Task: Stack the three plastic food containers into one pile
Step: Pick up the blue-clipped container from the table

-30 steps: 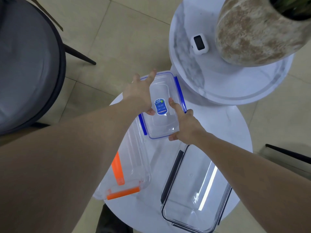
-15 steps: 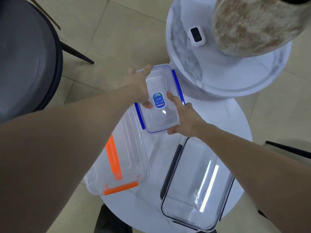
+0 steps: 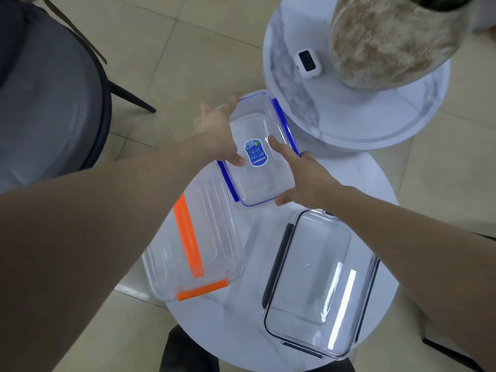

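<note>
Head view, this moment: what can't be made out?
- Blue-clipped container: lifted or resting, unclear; left hand and right hand cover its sides.
- Its sticker: print too small.
- Orange-clipped container: left forearm hides its near-left corner.
- Speckled pot: top cropped.

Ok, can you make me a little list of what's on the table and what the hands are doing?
blue box: blue-clipped container, sticker on the lid, far side of the table
left hand: grip on its left edge
right hand: grip on its right edge
orange box: orange-clipped container, near left, not touched
dark box: dark-clipped container, near right, not touched
table: round white table
pile: not started
</note>
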